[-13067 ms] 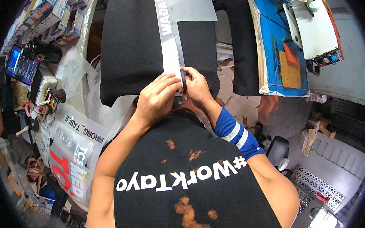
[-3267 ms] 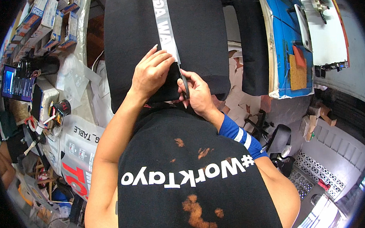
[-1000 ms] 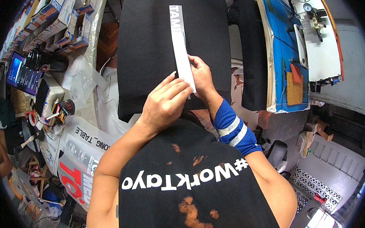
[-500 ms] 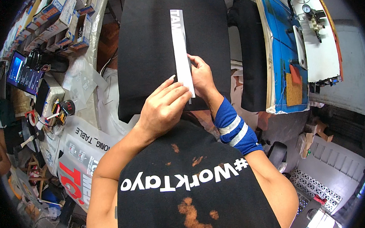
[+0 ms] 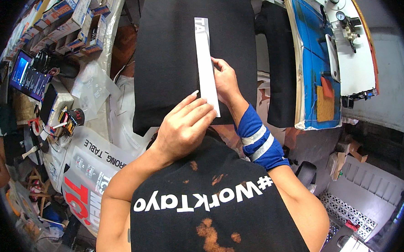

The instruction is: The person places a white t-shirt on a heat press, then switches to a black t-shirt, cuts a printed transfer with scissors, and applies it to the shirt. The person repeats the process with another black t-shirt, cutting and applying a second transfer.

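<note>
A long narrow white strip [image 5: 206,71] lies lengthwise on black fabric [image 5: 166,59] spread over a flat board. Pale letters show through its see-through far end; the rest is plain white. My left hand [image 5: 184,127] is over the strip's near end, its fingers close together and its fingertips on the strip. Its thumb is hidden underneath. Along the right edge, my right hand [image 5: 227,83] grips the strip between thumb and bent fingers, partly hidden behind it.
To the right stand a black padded piece [image 5: 280,67] and a blue-covered panel [image 5: 315,60] beside a white machine with a pressure gauge [image 5: 340,16]. Cardboard boxes [image 5: 75,18], a phone-like screen [image 5: 28,75] and printed plastic sheets [image 5: 87,164] sit at left.
The strip and both hands appear slightly lower and further right, along with a small shift of the whole view. Less lettering shows at the strip's far end.
</note>
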A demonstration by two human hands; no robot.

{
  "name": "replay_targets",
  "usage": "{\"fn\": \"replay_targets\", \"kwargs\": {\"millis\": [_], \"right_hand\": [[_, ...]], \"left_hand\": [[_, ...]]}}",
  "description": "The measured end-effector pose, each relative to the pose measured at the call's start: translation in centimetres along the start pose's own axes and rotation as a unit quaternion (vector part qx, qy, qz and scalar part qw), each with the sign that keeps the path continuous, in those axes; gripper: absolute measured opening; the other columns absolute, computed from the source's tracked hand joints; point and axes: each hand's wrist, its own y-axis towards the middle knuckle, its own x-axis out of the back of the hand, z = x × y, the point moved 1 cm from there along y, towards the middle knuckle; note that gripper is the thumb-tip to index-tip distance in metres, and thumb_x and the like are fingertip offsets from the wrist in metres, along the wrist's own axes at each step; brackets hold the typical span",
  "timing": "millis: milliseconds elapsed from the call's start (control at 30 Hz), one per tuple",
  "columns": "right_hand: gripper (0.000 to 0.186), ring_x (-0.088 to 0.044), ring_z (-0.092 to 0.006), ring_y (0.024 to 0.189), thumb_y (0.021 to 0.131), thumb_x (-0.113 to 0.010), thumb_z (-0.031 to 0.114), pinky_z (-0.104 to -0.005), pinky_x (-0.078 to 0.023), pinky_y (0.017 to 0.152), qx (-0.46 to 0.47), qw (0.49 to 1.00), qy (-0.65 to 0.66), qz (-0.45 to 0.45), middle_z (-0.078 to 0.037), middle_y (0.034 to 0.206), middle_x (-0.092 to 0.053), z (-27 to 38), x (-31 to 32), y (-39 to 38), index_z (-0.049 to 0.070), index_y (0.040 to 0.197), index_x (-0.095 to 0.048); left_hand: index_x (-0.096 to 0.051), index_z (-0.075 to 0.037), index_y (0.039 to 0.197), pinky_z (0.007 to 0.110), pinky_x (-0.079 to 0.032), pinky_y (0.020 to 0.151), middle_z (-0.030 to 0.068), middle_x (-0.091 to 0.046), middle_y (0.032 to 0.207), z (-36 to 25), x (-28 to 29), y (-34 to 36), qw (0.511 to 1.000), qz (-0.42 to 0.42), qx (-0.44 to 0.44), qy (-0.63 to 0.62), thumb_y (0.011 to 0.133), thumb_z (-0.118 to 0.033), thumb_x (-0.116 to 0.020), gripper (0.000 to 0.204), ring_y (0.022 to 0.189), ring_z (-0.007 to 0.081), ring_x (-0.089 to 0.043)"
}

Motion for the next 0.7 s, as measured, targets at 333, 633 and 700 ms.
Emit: {"fn": "replay_targets", "kwargs": {"millis": [333, 633, 700], "right_hand": [[0.037, -0.059, -0.0073, 0.053, 0.102, -0.062, 0.021, -0.0231, -0.039, 0.038, 0.013, 1.0, 0.009, -0.021, -0.004, 0.079, -0.069, 1.0, -0.6, 1.7, 0.001, 0.133, -0.059], [0.034, -0.06, -0.0067, 0.058, 0.102, -0.065, 0.021, -0.023, -0.045, 0.046, -0.016, 1.0, -0.011, -0.021, -0.004, 0.083, -0.069, 1.4, -0.4, 1.6, 0.0, 0.127, -0.062], [0.033, -0.056, -0.0059, 0.052, 0.102, -0.064, 0.022, -0.0227, -0.039, 0.041, 0.007, 1.0, 0.007, -0.019, -0.002, 0.078, -0.068, 1.6, -0.3, 2.2, 0.0, 0.127, -0.062]], "left_hand": [[-0.074, 0.001, 0.097, 0.049, -0.054, 0.102, 0.0149, -0.074, 0.103, -1.0, 0.9, -0.5, 1.0, -0.012, -0.007, -0.007, 0.078, 0.002, -0.071, 0.02, 0.105, 0.0298, -0.073], [-0.074, 0.001, 0.098, 0.049, -0.053, 0.104, 0.015, -0.074, 0.104, -1.1, 1.3, -0.9, 1.0, 0.0, 0.0, -0.003, 0.078, 0.001, -0.072, 0.02, 0.107, 0.0302, -0.072], [-0.074, 0.001, 0.098, 0.049, -0.053, 0.104, 0.015, -0.074, 0.104, -1.2, 1.5, -1.0, 1.0, -0.005, -0.008, -0.006, 0.077, 0.001, -0.072, 0.021, 0.107, 0.0301, -0.072]]}}
